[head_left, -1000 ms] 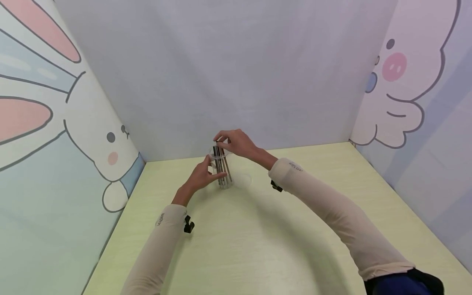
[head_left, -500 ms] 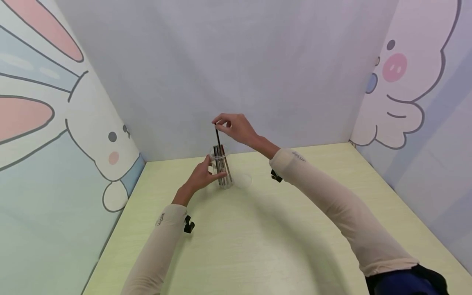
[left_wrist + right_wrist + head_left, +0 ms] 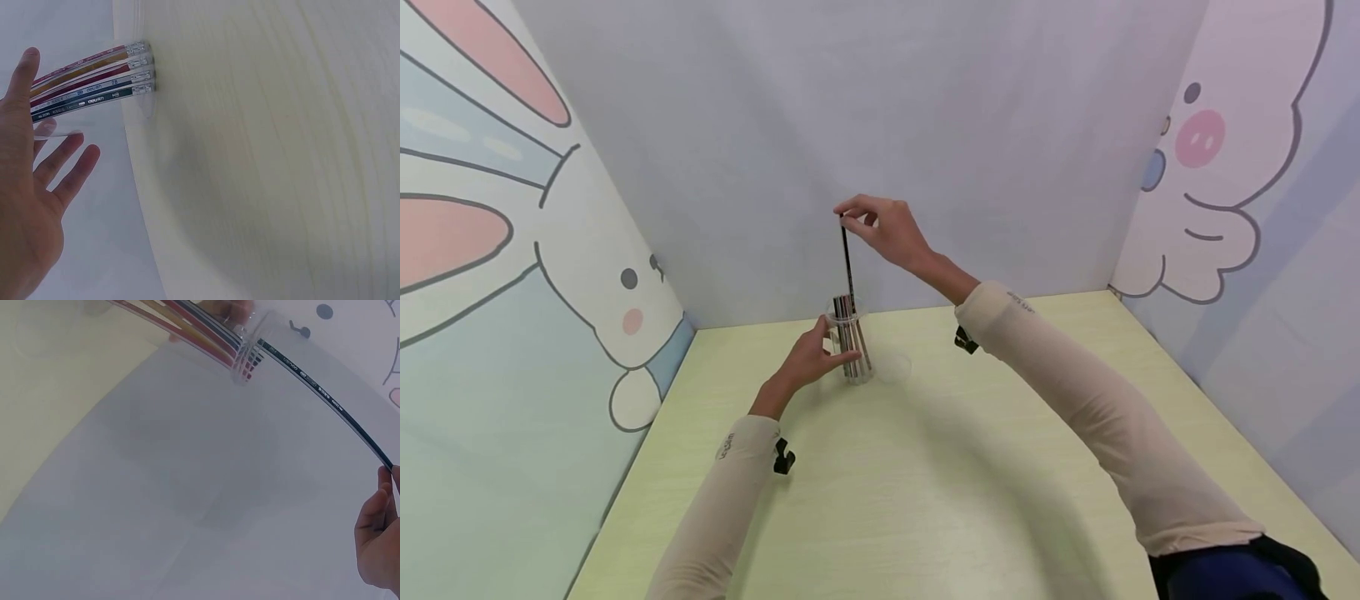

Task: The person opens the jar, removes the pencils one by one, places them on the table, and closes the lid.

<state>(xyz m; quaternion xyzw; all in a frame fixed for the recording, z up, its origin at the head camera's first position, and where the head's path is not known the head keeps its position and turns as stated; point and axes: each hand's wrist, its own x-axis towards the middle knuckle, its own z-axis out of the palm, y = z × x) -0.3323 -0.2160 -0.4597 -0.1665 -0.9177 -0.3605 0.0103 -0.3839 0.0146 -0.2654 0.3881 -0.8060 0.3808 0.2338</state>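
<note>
- Head view, left hand: the left hand [image 3: 808, 358] is gripping the clear container [image 3: 859, 378] around its side, thumb across the front; the container is standing on the pale table [image 3: 880, 500], close to the grey back panel [image 3: 880, 150].
- Head view, right hand: the right hand [image 3: 891, 233] is pinching the dark pencil [image 3: 847, 258] near its upper end, above the container; the pencil's lower part is passing down inside the rim; a bundle of pencils [image 3: 842, 310] is leaning inside the container.
- Head view, surroundings: a faint clear disc [image 3: 893, 367] is lying on the table just beside the container, to its right; a rabbit drawing [image 3: 580, 250] is covering the left wall; a pig drawing [image 3: 1210, 167] is showing on the right wall.
- Left wrist view: the bundle is showing red, yellow and dark barrels; silver ferrules are pointing toward the table; two fingers are extending loosely clear of the container wall.
- Right wrist view: the right hand is sitting partly out of frame, thumb and finger closing on the dark pencil; white lettering is running along its barrel; the left hand is appearing blurred behind the container.
</note>
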